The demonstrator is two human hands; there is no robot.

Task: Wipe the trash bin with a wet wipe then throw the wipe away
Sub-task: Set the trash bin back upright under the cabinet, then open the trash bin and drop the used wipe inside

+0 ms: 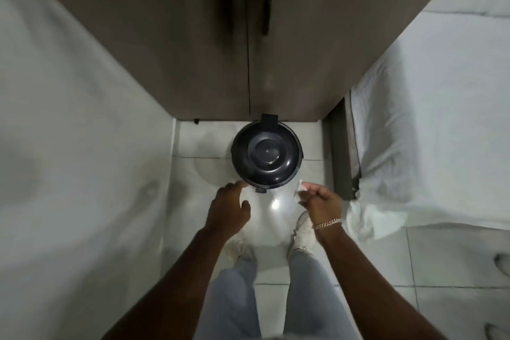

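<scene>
1. Right hand (pixel 320 201): we record it curled shut around a small white wet wipe (pixel 299 190), pinched between thumb and fingers; a corner of the wipe sticks out past the fingertips toward the bin. A chain bracelet (pixel 327 223) sits on this wrist.
2. Wet wipe: held in the air just beside the lower right edge of the bin lid, apart from it as far as we can tell.
3. Left hand (pixel 229 205): we log it empty and loosely spread, palm down, fingers extended toward the lower left edge of the lid; whether a fingertip touches the lid we cannot tell.
4. Trash bin (pixel 267 154): round, black, glossy domed lid closed, seen from straight above. A hinge block shows at its far edge and a foot pedal (pixel 260 190) pokes out at its near edge, between our two hands.
5. Floor (pixel 372 262): pale glossy tiles with a bright light reflection just below the pedal; the bin stands on it.
6. Cabinet (pixel 193 50): brown double doors with a dark vertical handle (pixel 267 9), directly behind the bin, which stands close against its base.
7. Bedding (pixel 430 124): white sheet on the right, a corner hanging down near our right hand; another white covered surface lies to the left.
8. Legs: light jeans (pixel 234 298) and pale sneakers (pixel 303 237), standing just short of the bin.
</scene>
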